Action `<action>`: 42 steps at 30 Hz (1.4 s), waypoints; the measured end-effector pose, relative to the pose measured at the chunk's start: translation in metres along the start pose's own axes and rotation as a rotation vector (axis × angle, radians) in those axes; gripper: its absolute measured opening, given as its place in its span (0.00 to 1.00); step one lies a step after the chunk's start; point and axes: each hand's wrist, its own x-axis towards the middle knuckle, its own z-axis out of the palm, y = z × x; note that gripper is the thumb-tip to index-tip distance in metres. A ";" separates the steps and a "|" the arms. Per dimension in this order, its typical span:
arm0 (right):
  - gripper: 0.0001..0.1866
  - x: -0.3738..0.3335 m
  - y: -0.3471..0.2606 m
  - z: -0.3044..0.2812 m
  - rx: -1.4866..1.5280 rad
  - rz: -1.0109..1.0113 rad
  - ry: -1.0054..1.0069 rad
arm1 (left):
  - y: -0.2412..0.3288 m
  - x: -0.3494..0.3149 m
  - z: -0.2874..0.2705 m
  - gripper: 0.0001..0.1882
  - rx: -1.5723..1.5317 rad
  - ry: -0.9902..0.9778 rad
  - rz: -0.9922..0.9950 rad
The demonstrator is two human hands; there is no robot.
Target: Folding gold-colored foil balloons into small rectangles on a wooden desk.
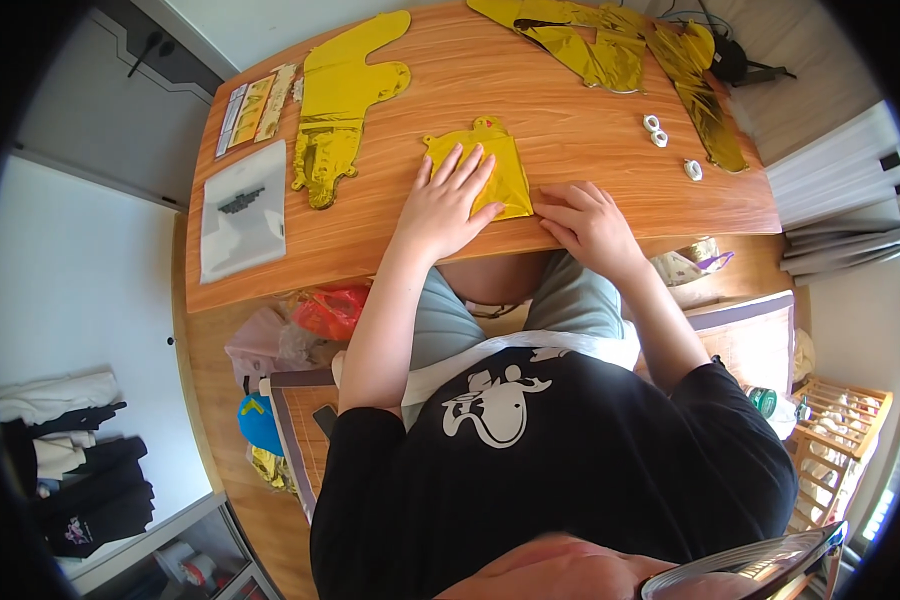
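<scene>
A folded gold foil balloon lies near the front edge of the wooden table. My left hand rests flat on it, fingers spread, pressing on its left and middle part. A small red mark shows at the top of the foil, and a little tab sticks out at its upper left. My right hand is on the tabletop just right of the foil's lower right corner. Its fingers are loosely bent and apart from the thumb, with nothing seen in them. Whether its fingertips touch the foil I cannot tell.
Flat gold foil balloons lie at the back left and back right of the table. White tape or ribbon rolls sit at the right. A clear plastic bag and a printed packet lie on the left.
</scene>
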 end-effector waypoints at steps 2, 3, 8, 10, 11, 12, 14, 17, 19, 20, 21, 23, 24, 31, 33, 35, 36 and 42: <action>0.15 0.002 0.007 -0.009 -0.067 -0.070 -0.056 | 0.000 0.001 -0.001 0.39 0.000 0.003 0.006; 0.16 0.005 0.015 -0.012 -0.132 -0.191 -0.103 | -0.001 0.001 0.000 0.39 0.001 0.003 0.007; 0.18 0.031 0.035 -0.037 -0.149 -0.484 -0.298 | 0.001 0.002 -0.001 0.39 0.023 -0.004 0.021; 0.18 0.035 0.037 -0.038 -0.082 -0.479 -0.295 | 0.001 0.000 0.000 0.39 0.025 -0.003 0.023; 0.18 0.036 0.037 -0.039 -0.016 -0.476 -0.299 | 0.002 0.000 0.001 0.39 0.021 0.001 0.022; 0.18 0.035 0.035 -0.036 -0.019 -0.474 -0.294 | 0.001 0.001 0.002 0.39 0.024 0.002 0.027; 0.17 0.029 0.029 -0.020 0.075 -0.336 -0.241 | 0.000 0.001 0.003 0.39 0.015 0.030 0.038; 0.17 0.021 0.027 -0.014 -0.066 -0.407 -0.192 | -0.001 0.002 0.004 0.39 0.017 0.034 0.045; 0.18 0.014 0.023 -0.016 -0.106 -0.378 -0.176 | -0.002 0.002 0.003 0.39 0.009 0.031 0.042; 0.18 0.010 0.021 -0.018 -0.148 -0.344 -0.163 | -0.001 0.001 0.002 0.39 -0.004 0.026 0.042; 0.18 0.009 0.020 -0.018 -0.147 -0.347 -0.161 | -0.001 0.001 0.001 0.39 -0.002 0.027 0.040; 0.18 0.008 0.020 -0.018 -0.099 -0.281 -0.196 | -0.001 0.002 -0.001 0.40 0.019 -0.037 0.022; 0.18 0.010 0.022 -0.018 -0.103 -0.283 -0.193 | -0.001 0.003 -0.002 0.40 0.022 -0.033 0.023; 0.30 0.058 0.025 0.004 0.129 0.008 -0.275 | 0.000 0.003 -0.001 0.39 0.021 -0.041 0.026; 0.35 0.068 0.030 0.010 0.036 -0.050 -0.182 | -0.002 0.002 0.000 0.38 0.013 -0.018 0.033; 0.45 0.072 0.040 0.010 -0.018 -0.017 -0.321 | -0.001 0.002 0.001 0.38 0.001 -0.017 0.028; 0.45 0.071 0.042 0.011 -0.015 -0.022 -0.320 | -0.001 0.002 0.000 0.38 0.005 -0.017 0.023; 0.53 0.068 0.043 0.014 0.040 0.044 -0.362 | -0.015 0.004 -0.001 0.40 -0.113 -0.108 0.007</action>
